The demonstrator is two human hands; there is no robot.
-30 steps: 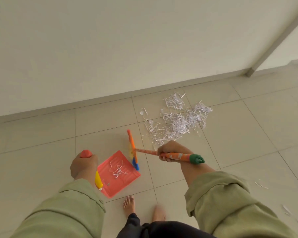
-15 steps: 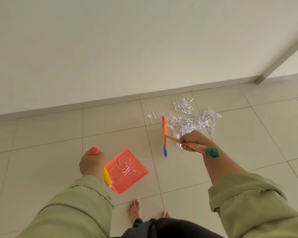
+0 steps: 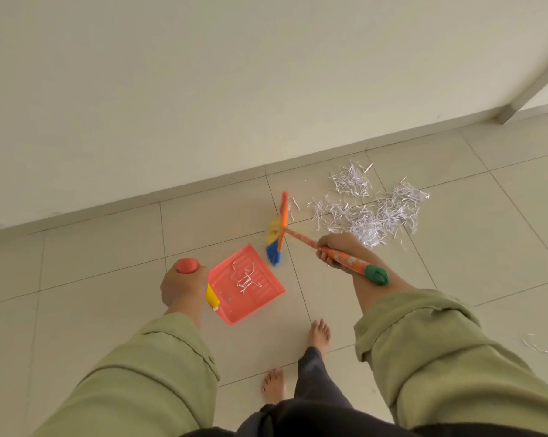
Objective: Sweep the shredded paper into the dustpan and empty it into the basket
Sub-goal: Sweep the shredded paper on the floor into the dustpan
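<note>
**Most of the paper still on the floor**

The right hand grips the broom; the left hand is wrapped round the dustpan handle. A few strips lie in the pan — the main heap of shredded paper sits behind the brush head. A brisk stroke could scatter light strips past the pan. No basket in view.

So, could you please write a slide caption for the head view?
Right hand sweeps a small orange broom beside white shredded paper; left hand holds a red plastic dustpan.

sleeves: olive green, rolled cuffs; trousers: dark; feet: bare
</note>
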